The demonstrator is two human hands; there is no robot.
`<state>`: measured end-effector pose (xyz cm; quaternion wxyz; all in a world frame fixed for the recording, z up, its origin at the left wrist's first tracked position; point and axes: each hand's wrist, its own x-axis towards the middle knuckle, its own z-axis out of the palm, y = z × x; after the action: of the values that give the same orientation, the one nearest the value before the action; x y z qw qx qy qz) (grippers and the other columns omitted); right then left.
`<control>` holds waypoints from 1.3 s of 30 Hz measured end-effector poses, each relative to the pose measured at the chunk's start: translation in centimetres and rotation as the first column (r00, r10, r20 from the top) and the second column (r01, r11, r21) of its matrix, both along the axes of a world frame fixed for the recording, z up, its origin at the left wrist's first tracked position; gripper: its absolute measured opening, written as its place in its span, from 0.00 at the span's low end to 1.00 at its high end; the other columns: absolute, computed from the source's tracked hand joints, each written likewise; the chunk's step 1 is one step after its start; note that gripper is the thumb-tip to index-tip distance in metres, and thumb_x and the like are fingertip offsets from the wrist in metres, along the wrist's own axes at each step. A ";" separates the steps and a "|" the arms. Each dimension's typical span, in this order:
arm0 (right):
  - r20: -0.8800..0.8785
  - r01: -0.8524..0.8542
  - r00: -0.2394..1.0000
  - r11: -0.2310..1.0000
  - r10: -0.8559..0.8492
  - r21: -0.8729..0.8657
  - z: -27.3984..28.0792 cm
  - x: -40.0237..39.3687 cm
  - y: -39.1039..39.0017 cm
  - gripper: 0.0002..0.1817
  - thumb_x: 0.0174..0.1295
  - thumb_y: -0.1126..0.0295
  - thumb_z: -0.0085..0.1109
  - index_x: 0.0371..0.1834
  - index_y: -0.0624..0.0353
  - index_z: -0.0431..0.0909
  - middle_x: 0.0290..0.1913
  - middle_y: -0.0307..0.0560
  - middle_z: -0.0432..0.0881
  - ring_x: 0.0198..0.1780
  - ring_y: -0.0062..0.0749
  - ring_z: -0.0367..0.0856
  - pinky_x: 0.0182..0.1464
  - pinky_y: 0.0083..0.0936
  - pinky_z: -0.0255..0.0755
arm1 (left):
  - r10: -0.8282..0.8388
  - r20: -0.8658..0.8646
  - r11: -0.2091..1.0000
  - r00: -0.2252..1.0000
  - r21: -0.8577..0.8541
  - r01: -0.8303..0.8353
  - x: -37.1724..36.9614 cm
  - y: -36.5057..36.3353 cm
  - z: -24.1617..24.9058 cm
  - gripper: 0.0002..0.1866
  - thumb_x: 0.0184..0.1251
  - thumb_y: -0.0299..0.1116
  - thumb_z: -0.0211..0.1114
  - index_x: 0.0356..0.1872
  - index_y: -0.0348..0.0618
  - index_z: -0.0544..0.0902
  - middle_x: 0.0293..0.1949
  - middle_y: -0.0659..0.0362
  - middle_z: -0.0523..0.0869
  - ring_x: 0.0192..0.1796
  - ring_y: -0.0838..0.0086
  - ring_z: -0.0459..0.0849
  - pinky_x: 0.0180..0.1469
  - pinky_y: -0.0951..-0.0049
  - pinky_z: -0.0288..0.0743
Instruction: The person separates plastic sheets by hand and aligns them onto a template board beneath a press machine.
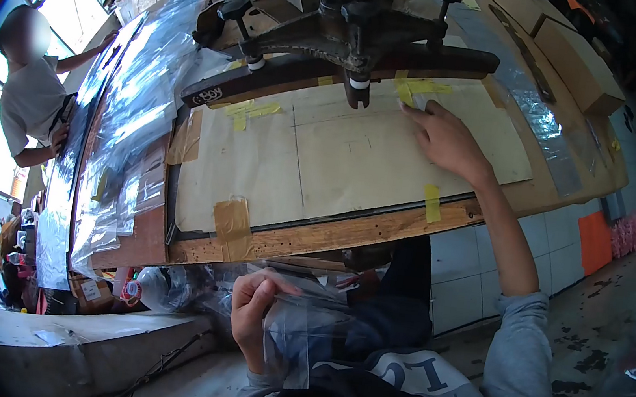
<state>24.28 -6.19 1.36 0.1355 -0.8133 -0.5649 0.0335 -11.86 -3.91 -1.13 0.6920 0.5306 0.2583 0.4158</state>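
Observation:
Down by my lap, my left hand (pixel 256 302) is closed on a clear plastic bag (pixel 290 350), which hangs over my front. My right hand (pixel 452 143) reaches across the worktable, its index finger stretched out and its fingertips right at a yellow tape strip (pixel 409 92). That strip lies at the far edge of a beige paper sheet (pixel 243 165) marked with drawn lines. More yellow tape (pixel 245 113) sits on the sheet's far left. Brown tape (pixel 231 229) and another yellow piece (pixel 432 203) cross its near edge. Close over the far edge stands a dark metal machine head (pixel 353 40).
A long dark bar (pixel 446 62) runs under the machine head. Plastic sheeting (pixel 141 89) covers the left side table, where a person (pixel 37 93) stands. At the back right is a cardboard box (pixel 580 68). The table's wooden front edge (pixel 314 234) lies before me.

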 end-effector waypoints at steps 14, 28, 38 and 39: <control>-0.101 0.040 0.995 0.953 -0.010 0.299 -1.3 -0.8 -1.8 0.16 0.61 0.73 0.54 0.52 0.65 0.75 0.45 0.57 0.77 0.43 0.52 0.79 0.49 0.36 0.75 | -0.179 -0.037 0.948 0.983 0.263 0.182 2.0 1.9 5.7 0.18 0.68 0.33 0.58 0.48 0.23 0.80 0.15 0.68 0.72 0.17 0.90 0.62 0.22 0.83 0.48; -0.933 0.246 0.210 0.908 0.292 0.340 0.5 -10.9 -9.8 0.31 0.71 0.64 0.54 0.73 0.64 0.56 0.43 0.53 0.86 0.37 0.24 0.85 0.43 0.22 0.78 | -0.872 -0.096 0.488 0.480 -0.227 0.843 4.6 -0.6 0.4 0.35 0.75 0.24 0.47 0.77 0.41 0.42 0.32 0.61 0.79 0.18 0.86 0.66 0.22 0.81 0.64; -0.356 0.315 0.918 0.869 -0.177 0.381 -0.7 -11.9 -7.2 0.29 0.59 0.77 0.63 0.65 0.61 0.69 0.43 0.50 0.79 0.35 0.34 0.81 0.39 0.25 0.77 | -0.892 -0.086 0.452 0.444 -0.212 0.867 5.0 -0.8 -0.5 0.33 0.77 0.31 0.49 0.76 0.39 0.46 0.44 0.59 0.82 0.17 0.88 0.67 0.22 0.85 0.64; -0.345 0.308 0.924 0.857 -0.166 0.413 -0.9 -11.8 -7.1 0.26 0.58 0.77 0.64 0.62 0.61 0.71 0.44 0.50 0.77 0.35 0.36 0.80 0.38 0.27 0.77 | -0.886 -0.073 0.462 0.457 -0.217 0.860 5.0 -0.8 -0.6 0.33 0.76 0.31 0.49 0.76 0.39 0.46 0.40 0.60 0.82 0.17 0.88 0.67 0.21 0.85 0.64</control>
<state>12.50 -13.28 0.51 0.4103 -0.8074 -0.4240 0.0037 -6.82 -4.71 -1.70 0.8187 0.5689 0.0389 -0.0676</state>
